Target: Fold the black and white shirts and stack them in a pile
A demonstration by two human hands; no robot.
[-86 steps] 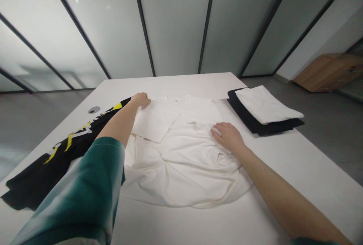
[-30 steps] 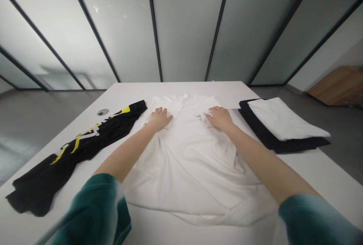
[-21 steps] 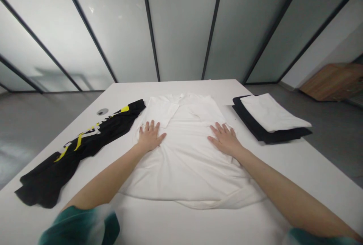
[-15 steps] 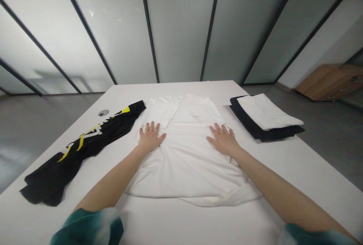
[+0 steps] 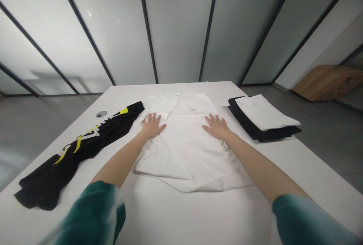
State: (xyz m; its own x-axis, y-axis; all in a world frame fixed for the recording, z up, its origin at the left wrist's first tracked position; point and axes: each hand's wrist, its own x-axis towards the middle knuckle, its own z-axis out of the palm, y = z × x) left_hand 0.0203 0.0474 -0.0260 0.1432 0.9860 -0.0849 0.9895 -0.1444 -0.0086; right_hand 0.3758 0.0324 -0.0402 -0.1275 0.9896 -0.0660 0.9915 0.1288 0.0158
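As the left teal sleeve (image 5: 90, 214) and the right teal sleeve (image 5: 303, 218) are reaching in from the bottom of the view, bare forearms are stretching forward across a white table (image 5: 181, 218). Nearest on the tabletop, a white shirt (image 5: 184, 162) is lying flat, its hem toward the person and slightly uneven, with soft creases running through the body. A sleeve or flap of the shirt is folded inward at its far left, near the collar. The left hand (image 5: 151, 126) is resting open on the shirt's upper left part, fingers spread wide and holding nothing. The right hand (image 5: 217, 127) is lying open in the same way on the upper right part, and the two hands are well apart.

Left of the shirt, a black garment with yellow and white markings (image 5: 56, 177) is lying lengthwise, its far end just beside the shirt, and a round grommet (image 5: 101, 113) is set into the table beyond it. To the right, a folded white cloth (image 5: 263, 112) is sitting on a folded black cloth (image 5: 255, 136). Beyond the table, a grey floor (image 5: 36, 124) is stretching toward frosted glass panels (image 5: 176, 29), and a wooden cabinet (image 5: 329, 82) is standing at the far right.
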